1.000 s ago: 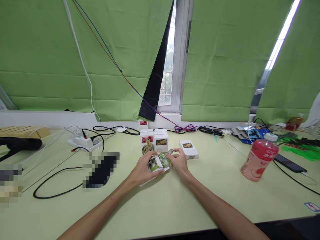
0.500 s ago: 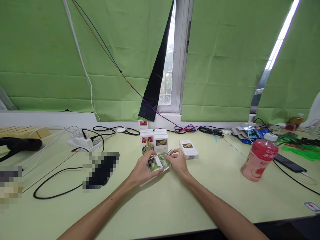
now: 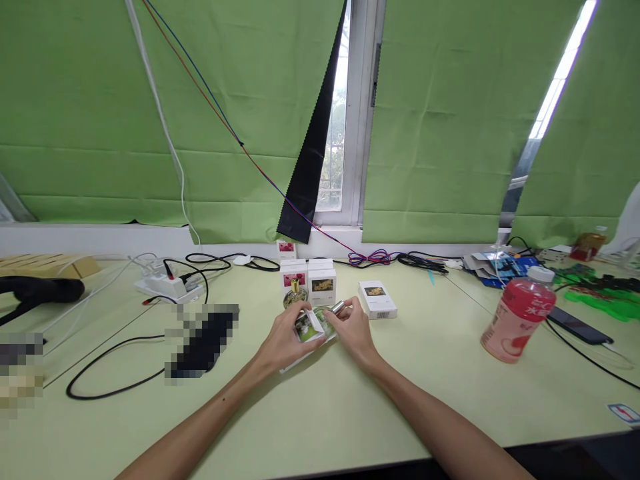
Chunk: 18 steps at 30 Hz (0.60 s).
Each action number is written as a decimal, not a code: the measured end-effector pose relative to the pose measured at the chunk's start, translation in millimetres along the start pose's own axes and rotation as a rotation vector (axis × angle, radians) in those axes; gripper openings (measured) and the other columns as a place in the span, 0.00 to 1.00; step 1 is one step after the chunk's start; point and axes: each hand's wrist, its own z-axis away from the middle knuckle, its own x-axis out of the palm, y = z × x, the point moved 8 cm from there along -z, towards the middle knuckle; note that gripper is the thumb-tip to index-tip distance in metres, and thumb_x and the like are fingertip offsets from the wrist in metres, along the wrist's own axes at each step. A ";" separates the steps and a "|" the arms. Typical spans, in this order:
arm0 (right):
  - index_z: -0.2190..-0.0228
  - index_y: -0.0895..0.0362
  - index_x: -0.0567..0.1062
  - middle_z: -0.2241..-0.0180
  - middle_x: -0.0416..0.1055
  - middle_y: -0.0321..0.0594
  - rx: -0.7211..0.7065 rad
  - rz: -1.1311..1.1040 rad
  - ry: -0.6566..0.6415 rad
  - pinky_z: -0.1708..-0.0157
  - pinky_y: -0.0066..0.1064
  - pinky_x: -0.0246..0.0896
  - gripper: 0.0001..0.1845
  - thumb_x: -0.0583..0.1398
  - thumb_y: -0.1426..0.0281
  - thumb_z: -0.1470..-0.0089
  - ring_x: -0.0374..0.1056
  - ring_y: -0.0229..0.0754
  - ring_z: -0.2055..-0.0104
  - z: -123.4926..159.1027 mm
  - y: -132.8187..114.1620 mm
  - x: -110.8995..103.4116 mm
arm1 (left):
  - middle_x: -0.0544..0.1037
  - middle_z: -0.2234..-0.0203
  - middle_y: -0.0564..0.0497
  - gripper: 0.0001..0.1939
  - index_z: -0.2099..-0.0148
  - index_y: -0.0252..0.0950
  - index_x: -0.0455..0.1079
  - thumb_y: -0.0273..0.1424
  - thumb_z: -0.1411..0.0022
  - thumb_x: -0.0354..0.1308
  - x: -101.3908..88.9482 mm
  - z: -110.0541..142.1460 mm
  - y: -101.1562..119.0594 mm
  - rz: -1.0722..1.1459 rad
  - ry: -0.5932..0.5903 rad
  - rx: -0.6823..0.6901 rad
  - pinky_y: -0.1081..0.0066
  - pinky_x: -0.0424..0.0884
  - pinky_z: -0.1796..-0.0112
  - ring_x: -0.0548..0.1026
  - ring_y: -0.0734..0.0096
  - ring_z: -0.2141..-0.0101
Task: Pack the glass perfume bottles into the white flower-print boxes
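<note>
My left hand (image 3: pixel 286 338) is wrapped round a small white box (image 3: pixel 306 329) with a green floral picture, which lies tilted low over the table. In my right hand (image 3: pixel 356 333) is a clear perfume bottle (image 3: pixel 325 320) with a silver cap, pinched near the cap. Its glass body sits at the box's open end, partly inside; how deep is hidden by fingers and flap. Just beyond my left fingers stands a round perfume bottle (image 3: pixel 295 295) with a gold cap. White boxes with a pink picture (image 3: pixel 294 279) and a yellow flower picture (image 3: pixel 323 285) stand behind it.
Another white box (image 3: pixel 377 300) lies right of my right hand. Farther right stand a pink drink bottle (image 3: pixel 520 317) and a dark phone (image 3: pixel 580 327). A power strip (image 3: pixel 170 285) and cables spread at the left. Black cable (image 3: pixel 423 262) lies coiled at the back.
My right hand and the silver-capped bottle have shifted slightly left, and the bottle sits a little deeper at the box opening. My left hand has hardly moved.
</note>
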 end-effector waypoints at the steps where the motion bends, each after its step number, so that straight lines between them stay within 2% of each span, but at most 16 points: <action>1: 0.66 0.52 0.62 0.74 0.78 0.36 0.000 0.004 0.000 0.71 0.32 0.66 0.18 0.65 0.61 0.53 0.75 0.46 0.71 1.0 -1.2 0.2 | 0.77 0.59 0.49 0.25 0.50 0.40 0.65 0.41 0.48 0.65 0.0 0.0 -0.2 0.000 0.001 -0.002 0.66 0.72 0.61 0.75 0.61 0.59; 8: 0.66 0.52 0.62 0.71 0.79 0.38 0.004 0.012 -0.018 0.70 0.33 0.67 0.17 0.64 0.61 0.52 0.76 0.46 0.69 4.6 -5.9 2.1 | 0.76 0.60 0.50 0.23 0.52 0.40 0.64 0.41 0.47 0.64 0.9 -0.2 -0.1 0.018 -0.007 -0.006 0.67 0.70 0.63 0.75 0.63 0.62; 18: 0.68 0.52 0.62 0.71 0.79 0.39 0.006 -0.030 -0.087 0.69 0.33 0.68 0.16 0.64 0.62 0.53 0.76 0.46 0.69 2.6 -4.8 9.7 | 0.77 0.63 0.52 0.26 0.50 0.39 0.64 0.41 0.50 0.66 0.8 1.2 4.1 0.029 -0.032 0.020 0.70 0.69 0.67 0.74 0.66 0.66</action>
